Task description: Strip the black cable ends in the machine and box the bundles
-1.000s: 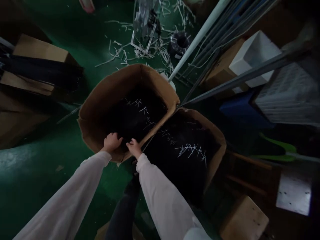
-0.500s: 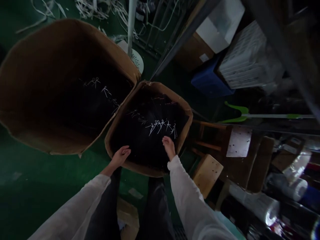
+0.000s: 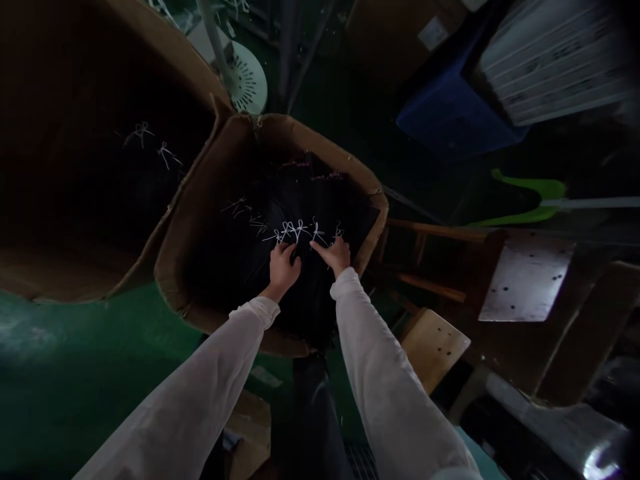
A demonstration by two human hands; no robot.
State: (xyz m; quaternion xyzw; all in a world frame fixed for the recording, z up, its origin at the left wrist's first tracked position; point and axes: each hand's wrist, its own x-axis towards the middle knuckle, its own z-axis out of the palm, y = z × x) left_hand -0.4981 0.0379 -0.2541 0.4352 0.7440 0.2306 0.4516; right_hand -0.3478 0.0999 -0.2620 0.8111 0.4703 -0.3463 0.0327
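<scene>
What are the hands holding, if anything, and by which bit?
It cannot be told. The left hand and right hand are in the cardboard box, with fingers near the white bows, but it is too dark to see a grip.

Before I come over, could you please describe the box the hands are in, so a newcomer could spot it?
On the green floor stand two large open cardboard boxes, side by side. It is the right-hand box, with dark contents and white bows; only this one has the left hand and right hand inside.
</scene>
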